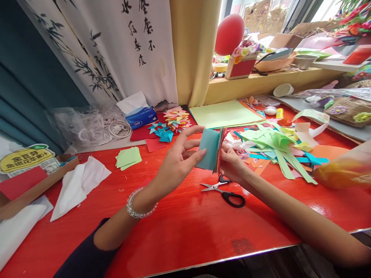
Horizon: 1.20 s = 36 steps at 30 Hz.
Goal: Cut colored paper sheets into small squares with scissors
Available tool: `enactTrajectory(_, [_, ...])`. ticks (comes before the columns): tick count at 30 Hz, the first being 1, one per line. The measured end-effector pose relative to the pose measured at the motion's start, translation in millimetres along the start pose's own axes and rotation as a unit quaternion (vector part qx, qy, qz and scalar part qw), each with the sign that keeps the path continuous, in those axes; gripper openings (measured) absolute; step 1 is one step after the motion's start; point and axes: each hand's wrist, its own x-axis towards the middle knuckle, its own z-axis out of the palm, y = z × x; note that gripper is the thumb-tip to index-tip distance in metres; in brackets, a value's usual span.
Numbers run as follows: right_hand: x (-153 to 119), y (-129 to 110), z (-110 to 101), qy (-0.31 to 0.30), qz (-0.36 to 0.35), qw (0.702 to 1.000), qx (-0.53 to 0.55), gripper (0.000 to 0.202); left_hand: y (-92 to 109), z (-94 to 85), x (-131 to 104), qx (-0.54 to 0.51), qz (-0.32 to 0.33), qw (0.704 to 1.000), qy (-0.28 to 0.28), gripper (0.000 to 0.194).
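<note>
My right hand [232, 161] grips a small stack of coloured paper squares [219, 151] along its right edge, holding it above the table. A teal paper square [209, 144] faces left at the front of the stack, and my left hand [185, 154] pinches it between thumb and fingers. Below the hands lie scissors [224, 192] with black handles and slightly spread blades. Several light green paper squares [128, 158] rest to the left of my left hand. Folded blue paper pieces [162, 132] and a pile of folded multicoloured pieces [177, 119] sit behind it.
Green and coloured paper strips [278, 143] heap up on the right, beside a plastic bag [346, 166]. Large pale green sheets [226, 112] lie at the back. A tissue pack [140, 116], crumpled tissue [79, 185] and cardboard tray [40, 189] occupy the left. The red table's front edge [232, 258] is near me.
</note>
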Motion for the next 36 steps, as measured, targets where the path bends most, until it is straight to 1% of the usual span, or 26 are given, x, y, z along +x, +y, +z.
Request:
enactTrajectory(3, [-0.2, 0.3, 1.4, 0.0, 0.002, 1.0, 0.001, 0.03, -1.0, 2.6, -0.6, 0.003, 0.02, 0.999, 0.041, 0.042])
enactTrajectory(5, [-0.3, -0.4, 3.5, 0.009, -0.014, 1.0, -0.004, 0.03, -0.3, 2.0, -0.3, 0.039, 0.016, 0.998, 0.053, 0.033])
enactTrajectory(7, [-0.1, -1.9, 6.0, 0.026, -0.035, 0.999, -0.011, 0.029, 1.0, 0.0, 0.2, 0.073, -0.01, 0.997, 0.035, 0.023])
enactTrajectory(8, [0.1, -2.7, 7.0, 0.035, -0.042, 0.998, -0.015, 0.03, 1.5, -1.1, 0.6, 0.08, -0.024, 0.996, 0.022, 0.022])
enactTrajectory(11, [0.6, -4.7, 8.8, 0.045, -0.047, 0.998, -0.026, 0.029, 2.5, -3.4, 1.4, 0.057, -0.05, 0.997, 0.001, 0.024])
enactTrajectory(16, [0.4, -4.4, 6.6, 0.03, -0.042, 0.998, -0.025, 0.028, 2.9, -5.0, 2.5, 0.016, -0.066, 0.997, -0.029, 0.027])
enactTrajectory(20, [0.1, -3.5, 4.7, 0.04, -0.033, 0.998, -0.032, 0.032, 2.2, -5.9, 3.3, 0.007, -0.053, 0.997, -0.053, 0.026])
enactTrajectory(24, [0.2, -2.8, 4.7, 0.032, -0.031, 0.999, -0.021, 0.03, 0.1, -3.6, 3.3, 0.01, -0.051, 0.998, -0.024, 0.031])
enactTrajectory(28, [-0.6, -2.2, 5.0, 0.02, -0.028, 0.999, -0.004, 0.027, -1.6, -1.0, 1.4, 0.015, 0.001, 1.0, 0.014, 0.045])
enactTrajectory(30, [-1.2, -2.5, 5.5, 0.013, -0.026, 1.0, 0.004, 0.026, -0.7, -0.9, -0.1, 0.055, 0.02, 0.998, 0.024, 0.04])
enactTrajectory(33, [-1.6, -3.3, 6.1, 0.001, -0.026, 1.0, 0.017, 0.024, 2.8, -1.6, -2.0, 0.119, 0.013, 0.993, 0.013, 0.026])
enactTrajectory(36, [-1.1, -3.6, 6.1, 0.008, -0.021, 1.0, 0.019, 0.024, 6.1, -2.3, -2.3, 0.113, -0.006, 0.994, -0.001, 0.027])
